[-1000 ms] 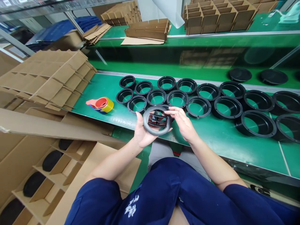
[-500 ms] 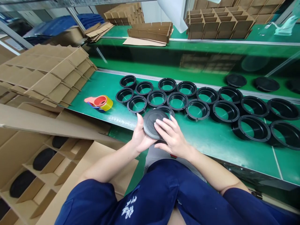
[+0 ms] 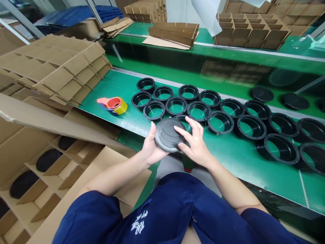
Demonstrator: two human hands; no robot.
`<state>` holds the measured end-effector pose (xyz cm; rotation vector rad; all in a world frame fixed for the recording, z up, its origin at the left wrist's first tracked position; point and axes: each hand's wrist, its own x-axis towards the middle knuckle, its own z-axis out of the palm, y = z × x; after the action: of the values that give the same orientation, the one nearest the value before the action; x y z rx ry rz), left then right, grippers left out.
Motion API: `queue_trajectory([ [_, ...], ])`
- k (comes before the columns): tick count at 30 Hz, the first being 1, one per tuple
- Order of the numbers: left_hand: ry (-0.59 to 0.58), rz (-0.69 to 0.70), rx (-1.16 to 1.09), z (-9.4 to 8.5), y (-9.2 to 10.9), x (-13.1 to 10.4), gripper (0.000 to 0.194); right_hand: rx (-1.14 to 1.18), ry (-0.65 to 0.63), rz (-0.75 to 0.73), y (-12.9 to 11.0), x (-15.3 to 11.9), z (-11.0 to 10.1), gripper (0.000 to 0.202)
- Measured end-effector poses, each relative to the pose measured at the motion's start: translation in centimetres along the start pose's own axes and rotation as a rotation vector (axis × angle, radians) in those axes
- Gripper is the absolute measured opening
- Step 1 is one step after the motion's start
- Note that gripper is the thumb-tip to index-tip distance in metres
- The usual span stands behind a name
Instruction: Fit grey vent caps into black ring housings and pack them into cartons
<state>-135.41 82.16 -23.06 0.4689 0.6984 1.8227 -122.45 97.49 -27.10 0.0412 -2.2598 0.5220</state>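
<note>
A round black air vent (image 3: 168,137), its face marked with curved slat lines, lies tilted up toward me just over the bench's front edge. Gripping it from the left is my left hand (image 3: 151,149), thumb up along the rim and the other fingers mostly hidden beneath. My right hand (image 3: 195,144) has its fingers spread, with the index fingertip on the vent's face and the thumb at its right edge. Behind the vent, a black ring (image 3: 186,123) is partly covered by it and by my right hand.
Several black rings (image 3: 220,122) stand in rows on the green bench (image 3: 228,154). Red, yellow and blue tape rolls (image 3: 115,105) sit left. Cardboard dividers (image 3: 73,67) lie beyond them. An open carton (image 3: 61,176) at lower left holds black discs (image 3: 49,160) in compartments.
My right hand has drawn back to the right across the vent, its fingers spreading and uncovering more of the face. My left hand keeps its hold. The camera view has shifted slightly.
</note>
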Motion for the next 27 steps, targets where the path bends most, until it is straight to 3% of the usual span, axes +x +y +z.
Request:
queue_trajectory([
  [3, 0.026, -0.007, 0.038, 0.1, 0.2, -0.1, 0.059, 0.049, -0.022, 0.026, 0.4, 0.5, 0.3, 0.056],
  [8, 0.045, -0.003, 0.068, 0.1, 0.0, 0.0, 0.064, 0.244, -0.065, 0.104, 1.4, 1.4, 1.1, 0.056],
  [15, 0.089, 0.044, 0.073, 0.9, 0.0, 0.7, 0.061, 0.467, 0.045, 0.221, 1.1, 1.6, 0.9, 0.058],
  [21, 0.169, 0.032, 0.094, 1.0, 0.0, 1.0, 0.055, 0.462, 0.056, 0.248, 1.3, 1.0, 0.7, 0.058],
  [27, 0.174, 0.007, 0.114, 1.1, -0.2, 0.7, 0.066, 0.425, 0.079, 0.272, 1.3, 0.6, 0.1, 0.058],
])
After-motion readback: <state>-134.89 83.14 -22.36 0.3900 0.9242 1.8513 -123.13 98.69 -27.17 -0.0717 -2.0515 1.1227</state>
